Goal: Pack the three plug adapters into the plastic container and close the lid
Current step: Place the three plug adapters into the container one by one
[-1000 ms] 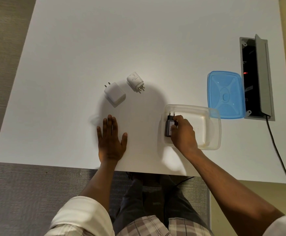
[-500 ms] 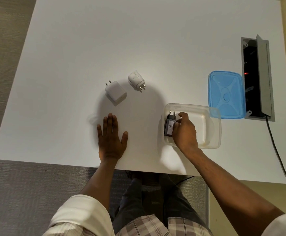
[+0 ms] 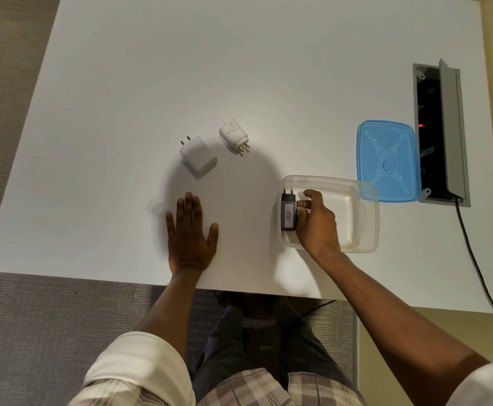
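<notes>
A clear plastic container (image 3: 365,218) sits on the white table, right of centre. Inside its left end lies a black plug adapter (image 3: 288,211) with a "030" label, prongs pointing away from me. My right hand (image 3: 317,222) reaches into the container, fingers touching the black adapter's right side. A square white adapter (image 3: 198,155) and a round white adapter (image 3: 233,135) lie on the table to the left. My left hand (image 3: 191,234) rests flat on the table, fingers spread, below the square adapter. The blue lid (image 3: 387,161) lies behind the container's right corner.
An open cable hatch (image 3: 440,133) is set in the table at the right, with a black cable (image 3: 474,259) running toward the near edge. The table's near edge (image 3: 122,278) runs just below my wrists.
My right hand's fingers have shifted along the black adapter, uncovering its "030" label. The adapter stays in the container's left end. My left hand has not moved.
</notes>
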### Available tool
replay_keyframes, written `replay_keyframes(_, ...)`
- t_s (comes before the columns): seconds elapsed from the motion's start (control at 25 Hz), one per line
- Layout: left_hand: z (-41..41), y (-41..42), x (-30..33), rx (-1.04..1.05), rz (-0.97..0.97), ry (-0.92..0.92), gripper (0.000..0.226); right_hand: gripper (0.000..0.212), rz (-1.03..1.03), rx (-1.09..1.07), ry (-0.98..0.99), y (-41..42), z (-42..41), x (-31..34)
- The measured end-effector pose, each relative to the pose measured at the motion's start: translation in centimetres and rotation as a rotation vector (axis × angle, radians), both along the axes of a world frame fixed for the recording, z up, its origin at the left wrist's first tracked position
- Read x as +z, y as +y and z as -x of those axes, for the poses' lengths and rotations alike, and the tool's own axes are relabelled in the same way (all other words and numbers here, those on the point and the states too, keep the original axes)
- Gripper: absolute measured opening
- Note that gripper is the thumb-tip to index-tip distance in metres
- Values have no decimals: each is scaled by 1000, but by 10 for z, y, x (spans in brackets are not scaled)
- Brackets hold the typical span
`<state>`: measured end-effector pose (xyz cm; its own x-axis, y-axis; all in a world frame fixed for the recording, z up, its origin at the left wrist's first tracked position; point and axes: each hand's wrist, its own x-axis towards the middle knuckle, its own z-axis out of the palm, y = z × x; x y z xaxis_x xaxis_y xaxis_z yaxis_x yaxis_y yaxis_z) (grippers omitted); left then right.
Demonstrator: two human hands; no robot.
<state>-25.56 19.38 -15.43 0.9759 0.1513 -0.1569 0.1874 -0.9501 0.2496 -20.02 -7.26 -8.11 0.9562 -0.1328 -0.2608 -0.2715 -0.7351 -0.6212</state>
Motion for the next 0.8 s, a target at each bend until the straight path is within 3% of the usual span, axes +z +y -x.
replay_keyframes(0.2,0,0,4,-8,19,14,76,41,41,-32,-63,2,0,7)
replay_keyframes(0.36,1,10,7,-6,35,7,75,40,11,-26,-231,13,-4,33)
replay_keyframes(0.64,-2,29,4,96,23,-42,75,44,-88,297,-337,86,-49,56)
replay_keyframes(0.8,-2,29,1,102,40,-49,75,59,31,514,-178,134,-89,46)
